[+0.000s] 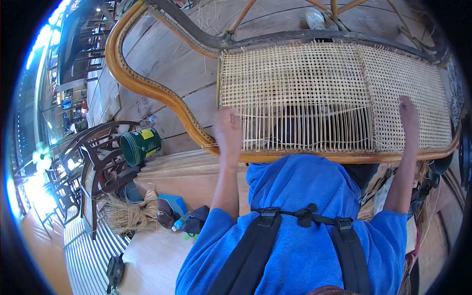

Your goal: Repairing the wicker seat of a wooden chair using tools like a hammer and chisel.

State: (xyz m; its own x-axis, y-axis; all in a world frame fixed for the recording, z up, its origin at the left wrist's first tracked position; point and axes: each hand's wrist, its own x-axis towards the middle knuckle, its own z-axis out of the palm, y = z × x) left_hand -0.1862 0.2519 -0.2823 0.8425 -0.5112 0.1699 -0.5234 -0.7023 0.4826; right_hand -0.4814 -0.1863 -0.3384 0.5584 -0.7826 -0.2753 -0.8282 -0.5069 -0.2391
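A woven cane panel (290, 73) is stretched across the curved wooden seat frame (167, 98) in front of me. Its far part and right section are closely woven; the near middle shows mostly parallel strands with dark gaps between them. At the panel's left edge, my left hand (229, 132) is closed, its fingers slightly blurred. A pale cane strand (314, 115) runs sideways across the open strands from near that hand. My right hand (409, 118) is raised above the right section with its fingers drawn together; whatever they pinch is too fine to make out.
Left of the frame stands a dark green bucket (141, 146) beside dark wooden chair frames (93, 172). A bundle of loose cane fibre (130, 211) lies lower left, with a bottle (179, 224) and dark bags near it. Beyond the panel is a white shoe (314, 18).
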